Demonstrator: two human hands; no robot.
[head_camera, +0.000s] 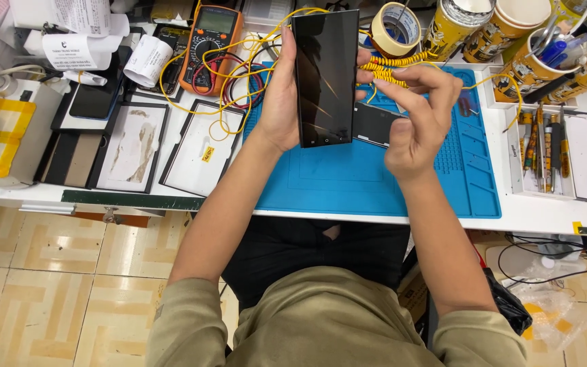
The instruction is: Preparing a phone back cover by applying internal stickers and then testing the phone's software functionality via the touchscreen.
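My left hand point(281, 102) holds a black smartphone point(325, 76) upright by its left edge, above a blue work mat point(348, 183). The phone's glass face is dark and reflects light. My right hand point(419, 115) hovers just right of the phone with fingers curled and thumb and forefinger pinched together; whether anything small sits between them I cannot tell. A yellow coiled cable point(392, 66) runs behind the right hand's fingers. A dark flat part point(375, 124) lies on the mat below the phone.
An orange multimeter point(210, 44) with red, black and yellow leads stands at the back left. Flat phone panels point(132, 146) lie left of the mat. A tape roll point(395, 27), printed cups point(504, 30) and a tray of tools point(541, 146) fill the right.
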